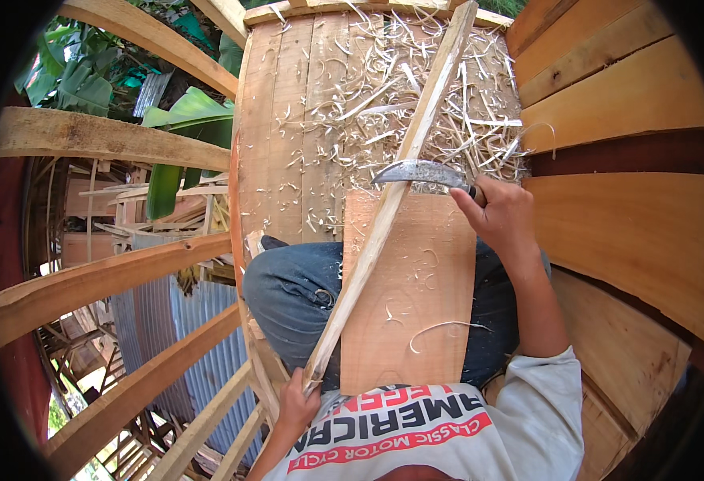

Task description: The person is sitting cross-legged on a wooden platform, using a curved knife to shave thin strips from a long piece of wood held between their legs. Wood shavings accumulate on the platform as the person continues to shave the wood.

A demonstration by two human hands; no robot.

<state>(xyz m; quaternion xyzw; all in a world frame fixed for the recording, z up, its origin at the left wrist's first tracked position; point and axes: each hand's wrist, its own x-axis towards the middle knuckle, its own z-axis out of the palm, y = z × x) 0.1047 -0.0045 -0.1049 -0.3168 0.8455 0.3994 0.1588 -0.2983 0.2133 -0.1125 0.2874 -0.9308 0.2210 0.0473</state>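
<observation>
My right hand [503,215] is closed round the dark handle of a curved knife [421,171]. The blade lies across a long wooden strip [376,232], around its middle. That strip slants from my lap up to the far edge of the floor. At its near end my left hand [299,401] is wrapped round it, close to my shirt. Beneath the strip, a flat wooden board [416,289] rests over my legs, with a few curled shavings on it.
Thin wood shavings [480,120] are scattered over the plank floor [288,88] in front of me, thickest at the far right. Wooden rails [111,276] run along the left side, with corrugated metal sheets [208,337] beyond them. A plank wall [625,232] stands at the right.
</observation>
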